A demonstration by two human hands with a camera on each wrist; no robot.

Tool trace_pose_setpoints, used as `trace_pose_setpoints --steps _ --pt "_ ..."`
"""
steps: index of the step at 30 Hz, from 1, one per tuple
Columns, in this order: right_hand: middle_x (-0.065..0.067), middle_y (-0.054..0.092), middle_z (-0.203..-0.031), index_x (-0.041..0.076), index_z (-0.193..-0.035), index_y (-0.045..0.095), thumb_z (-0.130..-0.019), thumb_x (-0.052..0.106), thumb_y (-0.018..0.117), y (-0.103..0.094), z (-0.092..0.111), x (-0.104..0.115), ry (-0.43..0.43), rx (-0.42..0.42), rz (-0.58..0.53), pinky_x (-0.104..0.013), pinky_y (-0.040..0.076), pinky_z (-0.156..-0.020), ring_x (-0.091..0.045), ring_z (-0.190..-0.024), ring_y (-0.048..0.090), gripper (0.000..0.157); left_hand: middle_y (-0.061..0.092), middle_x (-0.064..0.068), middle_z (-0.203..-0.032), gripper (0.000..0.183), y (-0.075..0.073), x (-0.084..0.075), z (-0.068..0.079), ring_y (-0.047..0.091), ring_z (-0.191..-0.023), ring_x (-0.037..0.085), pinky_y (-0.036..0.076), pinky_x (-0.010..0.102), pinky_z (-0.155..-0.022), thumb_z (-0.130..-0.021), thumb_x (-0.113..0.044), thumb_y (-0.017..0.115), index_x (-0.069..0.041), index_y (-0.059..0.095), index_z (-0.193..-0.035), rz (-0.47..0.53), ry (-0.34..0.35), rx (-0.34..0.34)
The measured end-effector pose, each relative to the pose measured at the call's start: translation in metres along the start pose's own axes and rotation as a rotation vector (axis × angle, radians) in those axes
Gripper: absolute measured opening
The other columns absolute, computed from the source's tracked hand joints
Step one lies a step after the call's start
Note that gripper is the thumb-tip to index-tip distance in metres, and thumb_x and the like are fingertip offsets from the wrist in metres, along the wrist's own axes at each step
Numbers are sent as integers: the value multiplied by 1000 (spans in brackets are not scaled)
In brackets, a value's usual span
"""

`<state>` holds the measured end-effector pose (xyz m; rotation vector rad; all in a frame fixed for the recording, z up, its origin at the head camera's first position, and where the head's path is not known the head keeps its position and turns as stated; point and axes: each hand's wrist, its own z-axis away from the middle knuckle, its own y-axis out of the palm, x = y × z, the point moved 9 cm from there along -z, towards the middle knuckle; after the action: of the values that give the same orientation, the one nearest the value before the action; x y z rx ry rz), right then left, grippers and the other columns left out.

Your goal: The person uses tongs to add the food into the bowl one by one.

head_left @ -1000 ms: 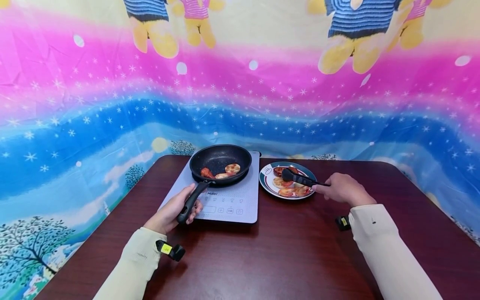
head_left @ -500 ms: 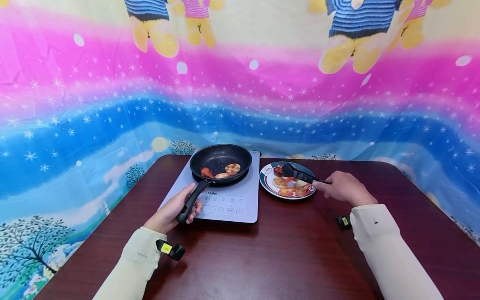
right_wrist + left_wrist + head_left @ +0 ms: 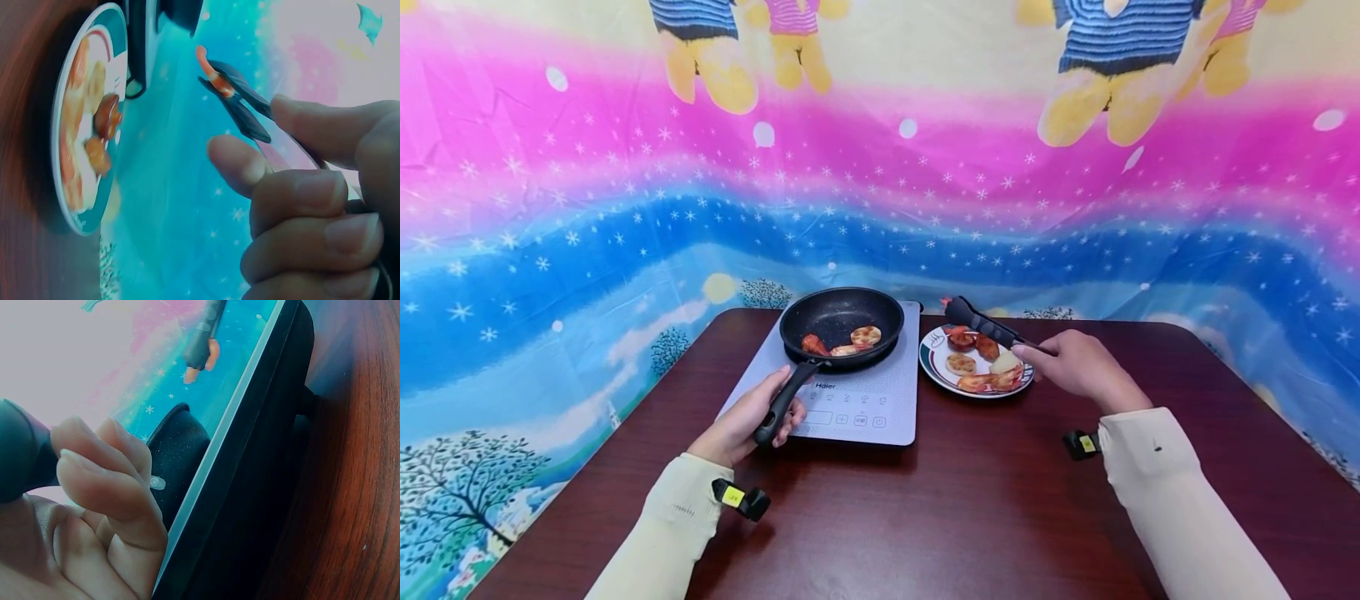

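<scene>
Tongs (image 3: 985, 322) have come up off the plate (image 3: 931, 368), and a shrimp-looking piece (image 3: 217, 81) is pinched in the tips, one end poking out; right hand (image 3: 1078, 367) has its fingers curled round them, and from the head view the piece hangs near the plate's 11 o'clock edge; pan (image 3: 831, 312) hasn't budged on the hob (image 3: 891, 392), just past 9 o'clock from the plate, left hand (image 3: 752, 419) wrapped round its handle (image 3: 790, 400) at 7; so I'd call the lift done, set-down not yet.
</scene>
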<state>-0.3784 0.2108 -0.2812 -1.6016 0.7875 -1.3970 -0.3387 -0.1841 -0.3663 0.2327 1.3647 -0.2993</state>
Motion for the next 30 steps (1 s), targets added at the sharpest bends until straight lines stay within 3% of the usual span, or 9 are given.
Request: trace_pose_setpoints --steps 9,16,24,30 --pt "-1 42 -56 12 -71 66 -93 61 49 4 0 40 -60 -76 -39 -32 32 -50 -19 -53 38 56 54 1 -71 69 -5 -4 3 48 -50 7 42 19 -47 -102 -56 27 -4 33 -146 -10 23 -12" --pt "-1 47 -56 13 -65 65 -94 57 51 32 -6 67 -114 -84 -67 -32 36 -52 -19 -55 44 54 54 1 -71 71 -2 2 0 48 -49 7 42 20 -47 -100 -59 28 -5 33 -146 -1 9 -14" --pt "0 46 -54 13 -64 63 -94 52 55 70 -24 93 -113 -98 -54 -31 34 -54 -19 -55 44 50 54 1 -71 65 1 7 1 48 -49 8 42 21 -47 -102 -55 25 -7 34 -146 5 -5 -20" --pt "-3 43 -54 11 -66 62 -92 51 59 83 -34 114 -97 -137 -60 -31 35 -50 -20 -53 43 48 54 1 -70 64 -1 2 4 48 -49 7 42 20 -47 -102 -54 26 -7 36 -145 7 8 -33"
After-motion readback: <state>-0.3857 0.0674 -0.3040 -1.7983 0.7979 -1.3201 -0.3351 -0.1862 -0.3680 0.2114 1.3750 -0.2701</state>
